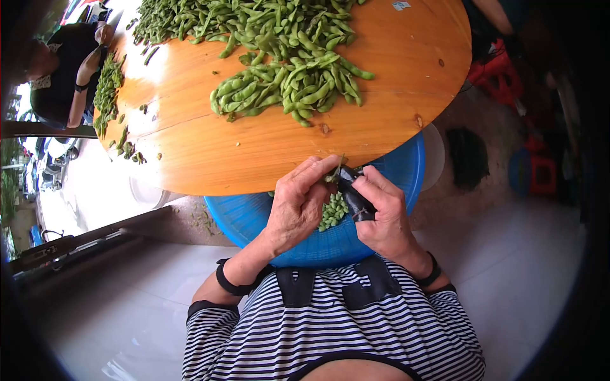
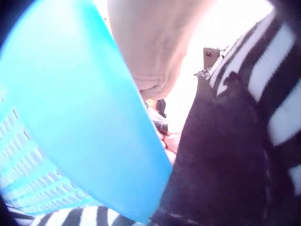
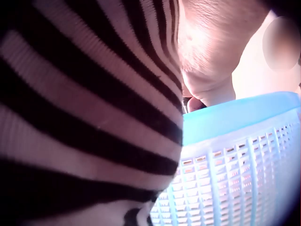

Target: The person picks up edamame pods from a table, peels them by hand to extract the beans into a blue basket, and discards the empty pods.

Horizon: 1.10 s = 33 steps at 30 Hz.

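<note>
My left hand (image 1: 296,204) pinches a green soybean pod (image 1: 332,177) between thumb and fingers, just above the blue basket (image 1: 238,222). Close beside it, my right hand (image 1: 385,213) grips a dark black-handled tool (image 1: 356,195) whose tip meets the pod; its exact kind is unclear. Below both hands, light green shelled beans (image 1: 333,213) lie in the basket. In the left wrist view the basket's smooth blue rim (image 2: 94,117) covers most of the fingers. The right wrist view shows the heel of the right hand (image 3: 216,52) over the basket's lattice side (image 3: 225,179).
A wooden table (image 1: 190,149) overhangs the basket's far side. On it lies a small heap of pods (image 1: 289,89), with a larger pile (image 1: 267,25) behind. Another person (image 1: 70,76) sits at the left near more pods (image 1: 108,89). Red stools (image 1: 502,76) stand at the right.
</note>
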Each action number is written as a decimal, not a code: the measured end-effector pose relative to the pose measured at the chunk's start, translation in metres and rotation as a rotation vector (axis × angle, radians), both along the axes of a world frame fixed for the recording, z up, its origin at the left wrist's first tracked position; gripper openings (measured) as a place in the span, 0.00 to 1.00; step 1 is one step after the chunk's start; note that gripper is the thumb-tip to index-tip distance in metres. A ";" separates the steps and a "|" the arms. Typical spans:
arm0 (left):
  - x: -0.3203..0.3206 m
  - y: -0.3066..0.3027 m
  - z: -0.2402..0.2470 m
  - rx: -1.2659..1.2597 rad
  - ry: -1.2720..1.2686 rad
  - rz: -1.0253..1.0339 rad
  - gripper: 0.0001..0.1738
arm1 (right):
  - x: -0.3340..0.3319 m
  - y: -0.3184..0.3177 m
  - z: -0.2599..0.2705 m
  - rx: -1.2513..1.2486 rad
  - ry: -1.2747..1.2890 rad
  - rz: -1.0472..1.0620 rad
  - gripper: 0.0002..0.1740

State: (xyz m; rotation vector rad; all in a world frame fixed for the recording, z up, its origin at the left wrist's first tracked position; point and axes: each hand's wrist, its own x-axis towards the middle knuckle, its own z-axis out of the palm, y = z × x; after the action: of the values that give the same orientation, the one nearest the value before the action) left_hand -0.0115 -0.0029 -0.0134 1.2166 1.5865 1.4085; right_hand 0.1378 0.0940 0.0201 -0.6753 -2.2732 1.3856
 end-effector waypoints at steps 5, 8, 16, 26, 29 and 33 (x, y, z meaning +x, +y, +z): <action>-0.006 0.002 0.037 -0.212 -0.132 -0.219 0.24 | 0.022 0.026 0.013 -0.007 -0.004 -0.059 0.21; -0.031 0.005 0.050 -0.213 0.218 -0.428 0.18 | 0.061 0.056 0.021 0.066 -0.057 -0.245 0.22; -0.080 0.035 0.026 0.016 1.071 -0.039 0.16 | 0.138 0.088 0.015 0.474 -0.572 -0.414 0.25; -0.062 0.020 0.032 -0.137 0.551 0.070 0.09 | 0.058 0.059 0.016 -0.064 -0.131 -0.094 0.19; -0.043 0.014 0.032 -0.099 -0.290 0.096 0.04 | 0.026 0.037 0.010 -0.232 -0.013 -0.051 0.19; -0.032 0.008 0.035 -0.203 -0.726 0.022 0.06 | 0.005 0.017 0.008 -0.529 0.019 -0.026 0.26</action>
State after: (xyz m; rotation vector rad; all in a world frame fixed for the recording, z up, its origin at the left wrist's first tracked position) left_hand -0.0431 0.0046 0.0216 0.4745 1.1825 1.4351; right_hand 0.1430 0.1110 0.0283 -0.8367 -1.8739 1.9916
